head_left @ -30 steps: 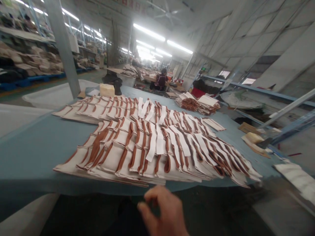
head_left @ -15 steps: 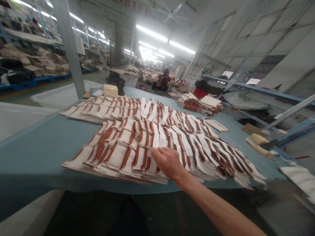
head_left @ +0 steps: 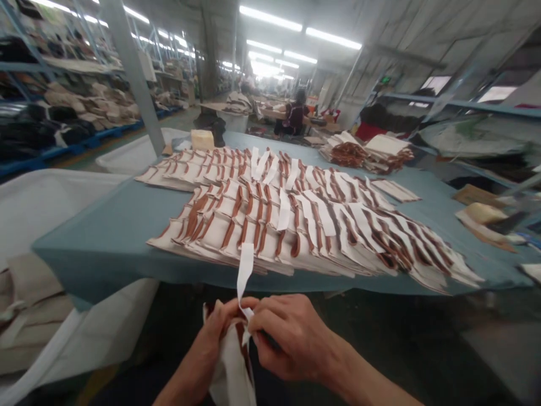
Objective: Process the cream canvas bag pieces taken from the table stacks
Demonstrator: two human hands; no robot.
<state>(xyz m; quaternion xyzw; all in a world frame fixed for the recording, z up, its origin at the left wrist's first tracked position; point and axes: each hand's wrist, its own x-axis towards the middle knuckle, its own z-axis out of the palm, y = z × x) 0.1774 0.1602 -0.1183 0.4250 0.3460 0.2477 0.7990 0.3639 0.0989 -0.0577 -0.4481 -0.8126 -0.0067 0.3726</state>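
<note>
In front of the table's near edge, my left hand (head_left: 207, 338) is closed around a cream fabric piece (head_left: 229, 369) with brown edging. My right hand (head_left: 291, 332) meets it at the top of the piece, pinching the lower end of a white strip (head_left: 245, 270). The strip's free end stands up above both hands. Beyond them, overlapping cream fabric pieces with brown edges (head_left: 247, 225) lie in two rows, with several loose white strips (head_left: 284, 210) across them.
A teal-covered table (head_left: 101, 237) carries the rows. Stacked fabric pieces (head_left: 386, 148) and a yellowish block (head_left: 202, 139) sit toward its back. White bins (head_left: 51, 208) stand on the left beside a metal post (head_left: 133, 73). A person (head_left: 295, 115) is farther back.
My right hand has drawn back from the rows toward me with a white strip. My left hand has come into view, holding a fabric piece. The view has shifted, showing more of the left bins.
</note>
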